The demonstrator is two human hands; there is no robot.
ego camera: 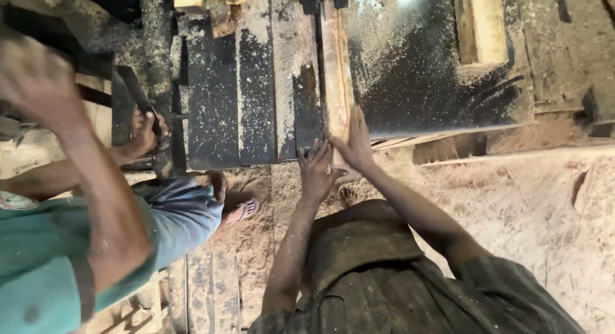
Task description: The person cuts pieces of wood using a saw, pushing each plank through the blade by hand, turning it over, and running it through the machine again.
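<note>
Nearby — a co-worker's arm (96, 199) (blurred) crowds the sawdusted table (410, 71).

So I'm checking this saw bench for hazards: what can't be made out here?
- Head view: blade unseen; the plank runs off the top edge.
- Left hand and right hand cover the plank's near end.
- Co-worker's raised arm is blurred and hides the bench's left side.
- Sawdust coats the table.
</note>
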